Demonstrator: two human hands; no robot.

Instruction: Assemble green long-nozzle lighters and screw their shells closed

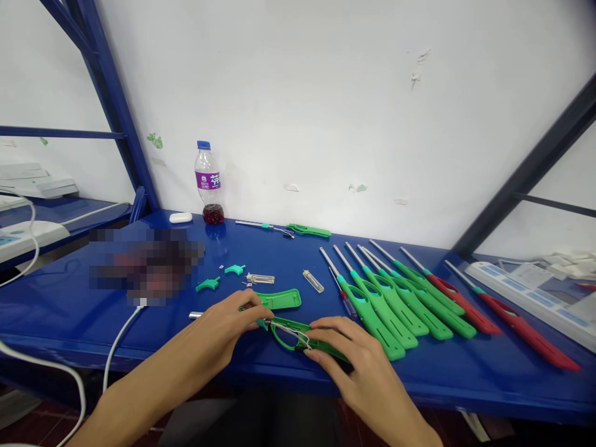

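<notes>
An opened green lighter body (291, 333) with thin white wires lies on the blue bench near its front edge. My left hand (223, 332) pinches the lighter's left end, where a metal tube sticks out to the left. My right hand (354, 354) lies over its handle end, fingers curled on it. Just behind lies a loose green handle shell (279, 300). Two small green triggers (208, 285) and a small clear part (259, 279) rest further back.
A row of several finished green lighters (386, 304) and two red lighters (516, 323) lies to the right. At the wall stand a bottle (209, 184), a white earbud case (180, 218) and another green lighter (298, 230). White power strip (531, 295) far right; white cable (116, 341) left.
</notes>
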